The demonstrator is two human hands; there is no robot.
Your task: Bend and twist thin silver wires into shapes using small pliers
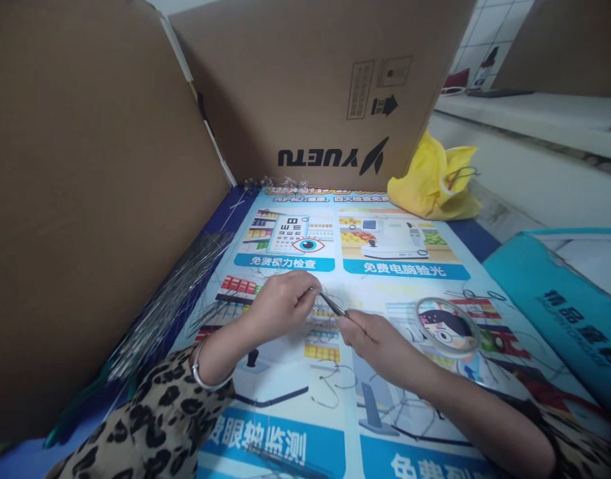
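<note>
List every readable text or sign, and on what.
"YUETU", upside down: cardboard carton
Arrow: carton
"呵护视力健康,四大检查免…": poster
"免费视力检查": poster
"免费电脑验光": poster
"费眼轴监测", start hidden: poster
"免费", rest unclear: poster
"E" shapes: eye chart
"精品童", rest cut: teal box
Too small or blurred: carton's fine print, box's lower line
Poster title: mostly hidden

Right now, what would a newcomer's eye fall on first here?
Probably the big cardboard panel with upside-down YUETU lettering, standing behind the poster. Then the bright yellow bag at the panel's right edge, and, mid-picture, the right hand gripping a slim metal tool pointed at the left hand.
</note>
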